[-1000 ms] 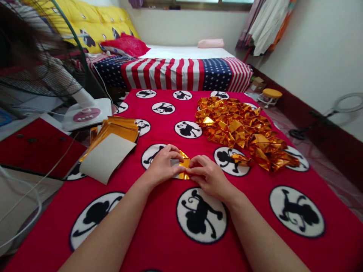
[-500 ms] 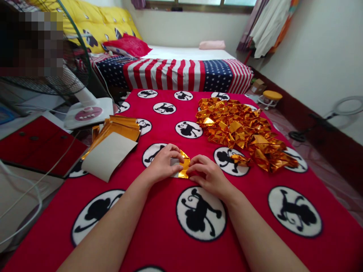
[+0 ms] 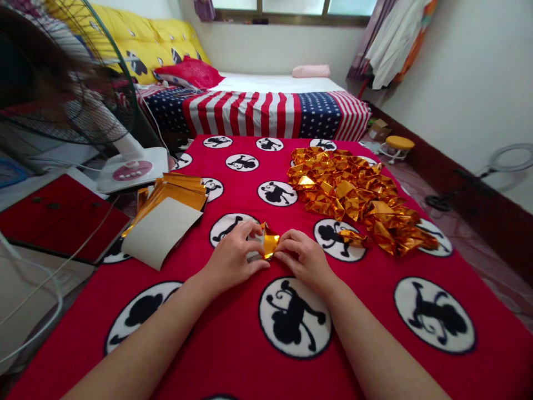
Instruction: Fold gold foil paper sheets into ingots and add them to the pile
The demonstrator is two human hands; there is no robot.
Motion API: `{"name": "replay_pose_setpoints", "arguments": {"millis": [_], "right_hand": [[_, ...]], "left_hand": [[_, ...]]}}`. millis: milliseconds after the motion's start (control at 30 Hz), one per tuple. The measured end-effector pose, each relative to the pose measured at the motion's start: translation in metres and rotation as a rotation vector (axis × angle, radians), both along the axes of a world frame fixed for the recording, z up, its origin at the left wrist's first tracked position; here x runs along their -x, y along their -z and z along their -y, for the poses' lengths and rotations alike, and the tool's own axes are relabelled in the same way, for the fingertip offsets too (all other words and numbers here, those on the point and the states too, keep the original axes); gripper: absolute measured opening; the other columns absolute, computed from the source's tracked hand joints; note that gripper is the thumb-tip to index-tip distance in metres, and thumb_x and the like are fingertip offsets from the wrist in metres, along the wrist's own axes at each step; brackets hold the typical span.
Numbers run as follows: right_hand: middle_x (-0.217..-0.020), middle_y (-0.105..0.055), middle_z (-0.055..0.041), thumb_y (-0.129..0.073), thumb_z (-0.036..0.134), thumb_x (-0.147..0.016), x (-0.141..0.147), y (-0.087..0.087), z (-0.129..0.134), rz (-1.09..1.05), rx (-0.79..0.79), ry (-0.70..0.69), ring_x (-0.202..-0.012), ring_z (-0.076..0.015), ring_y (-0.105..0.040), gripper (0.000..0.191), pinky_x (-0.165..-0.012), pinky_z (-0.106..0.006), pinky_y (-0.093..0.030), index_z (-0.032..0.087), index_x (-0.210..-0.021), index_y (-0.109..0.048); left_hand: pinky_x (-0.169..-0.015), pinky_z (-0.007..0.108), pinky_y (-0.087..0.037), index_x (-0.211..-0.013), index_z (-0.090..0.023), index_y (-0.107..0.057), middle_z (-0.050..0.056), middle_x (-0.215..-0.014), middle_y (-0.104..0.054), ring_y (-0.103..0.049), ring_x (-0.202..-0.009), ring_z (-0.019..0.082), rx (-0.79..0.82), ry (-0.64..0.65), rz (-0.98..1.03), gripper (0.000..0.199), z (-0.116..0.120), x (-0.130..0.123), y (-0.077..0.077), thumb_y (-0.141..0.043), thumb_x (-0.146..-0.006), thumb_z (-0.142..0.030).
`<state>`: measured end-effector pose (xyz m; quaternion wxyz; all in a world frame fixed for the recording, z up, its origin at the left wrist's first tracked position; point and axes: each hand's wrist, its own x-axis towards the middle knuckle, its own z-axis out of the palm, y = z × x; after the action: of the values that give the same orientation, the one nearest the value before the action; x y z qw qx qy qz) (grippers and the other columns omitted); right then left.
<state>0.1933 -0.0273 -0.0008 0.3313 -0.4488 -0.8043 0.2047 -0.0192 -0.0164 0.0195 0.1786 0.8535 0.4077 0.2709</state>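
A partly folded sheet of gold foil paper [image 3: 270, 245] lies between my hands, its shiny gold side and a pale underside both showing. My left hand [image 3: 238, 253] grips its left part, fingers curled over the top and thumb low at the near edge. At the right edge, my right hand [image 3: 303, 254] pinches the paper between thumb and fingertips. Left of my hands sits a fanned stack of gold paper sheets [image 3: 183, 190], topped by a sheet with its white side up [image 3: 162, 233]. Many folded gold pieces [image 3: 345, 186] are heaped to the right; one small piece [image 3: 352, 238] lies apart.
The table has a red cloth [image 3: 216, 344] with black monkey figures in white circles. An electric fan [image 3: 131, 166] stands at the left by a red-topped cabinet [image 3: 58, 214]. Beyond the table is a bed [image 3: 258, 111]; a yellow stool [image 3: 398, 143] stands at the right.
The gold paper has become more bent, with its right part raised. My left thumb has moved down to the near edge, and my right fingers have closed on the right edge.
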Motion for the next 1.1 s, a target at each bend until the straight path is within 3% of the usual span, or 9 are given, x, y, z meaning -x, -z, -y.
{"name": "replay_pose_setpoints", "arguments": {"millis": [133, 300, 700, 1100], "right_hand": [[-0.092, -0.063, -0.0027, -0.069, 0.020, -0.085, -0.001, -0.001, 0.000, -0.025, 0.045, 0.001, -0.087, -0.0173, -0.058, 0.003, -0.078, -0.030, -0.044, 0.022, -0.083, -0.069], [-0.087, -0.062, -0.0008, -0.069, 0.016, -0.084, -0.001, -0.001, -0.002, -0.079, 0.120, 0.027, -0.083, -0.0158, -0.058, 0.007, -0.074, -0.028, -0.043, 0.022, -0.080, -0.069], [-0.083, -0.060, 0.0007, -0.067, 0.019, -0.084, 0.021, -0.008, 0.003, 0.087, 0.082, 0.241, -0.081, -0.0159, -0.054, 0.010, -0.071, -0.027, -0.037, 0.021, -0.075, -0.062], [-0.089, -0.060, -0.0004, -0.066, 0.025, -0.085, 0.033, -0.008, 0.007, 0.176, 0.098, 0.354, -0.087, -0.0185, -0.054, 0.005, -0.075, -0.031, -0.035, 0.023, -0.080, -0.065]], "left_hand": [[-0.076, 0.029, -0.048, -0.076, -0.019, -0.072, 0.004, -0.086, -0.063, -0.059, -0.082, 0.016, 0.043, -0.083, 0.046, 0.009, 0.012, -0.005, 0.009, -0.067, -0.083, -0.022], [-0.066, 0.026, -0.044, -0.070, -0.017, -0.070, 0.002, -0.075, -0.063, -0.058, -0.070, 0.013, 0.180, -0.145, 0.088, 0.011, 0.012, -0.005, 0.009, -0.069, -0.081, -0.019], [-0.066, 0.026, -0.041, -0.067, -0.018, -0.071, 0.002, -0.075, -0.063, -0.057, -0.071, 0.013, 0.195, -0.128, 0.095, 0.014, 0.010, -0.003, 0.009, -0.068, -0.080, -0.018], [-0.065, 0.025, -0.042, -0.067, -0.017, -0.072, 0.001, -0.074, -0.063, -0.057, -0.070, 0.012, 0.230, -0.101, 0.136, 0.009, 0.009, -0.001, 0.009, -0.073, -0.076, -0.015]]}}
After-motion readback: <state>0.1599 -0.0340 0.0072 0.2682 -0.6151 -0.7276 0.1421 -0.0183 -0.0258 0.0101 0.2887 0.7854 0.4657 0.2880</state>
